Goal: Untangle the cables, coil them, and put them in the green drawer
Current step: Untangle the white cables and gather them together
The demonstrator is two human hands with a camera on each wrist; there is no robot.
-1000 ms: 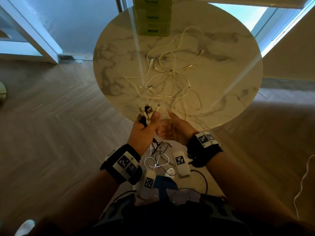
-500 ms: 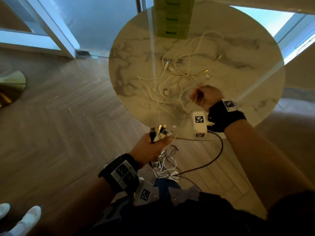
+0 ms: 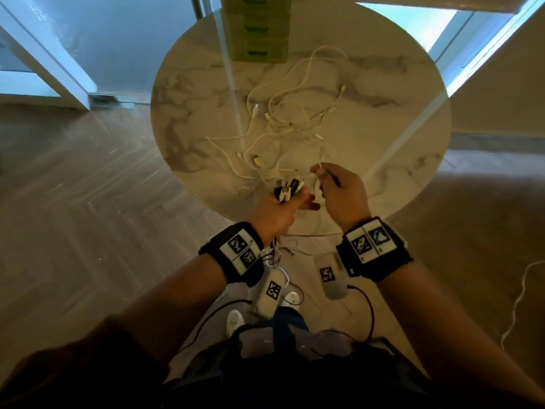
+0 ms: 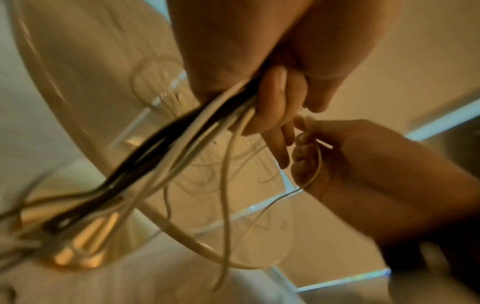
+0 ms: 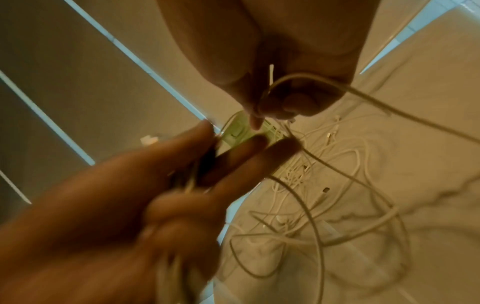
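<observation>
A tangle of white cables (image 3: 290, 125) lies on the round marble table (image 3: 398, 119). My left hand (image 3: 280, 209) hovers at the table's near edge and grips a bundle of white and black cables (image 4: 182, 139), plug ends (image 3: 287, 188) sticking up, the rest hanging toward the floor. Two of its fingers (image 5: 249, 160) stretch toward the right hand. My right hand (image 3: 339, 187), just right of it, pinches a thin white cable (image 5: 363, 96) that runs back into the tangle. The green drawer unit (image 3: 255, 28) stands at the table's far edge.
The floor around the table is wood. A white cord (image 3: 519, 299) lies on the floor at the right. Wrist-device wires (image 3: 368, 308) hang below my arms. A glass door and white frame (image 3: 59, 54) are behind the table at the left.
My right hand has drawn back from the tangle toward me, pulling a white cable with it. My left hand has risen to the table's edge beside the right hand, still holding the bundle.
</observation>
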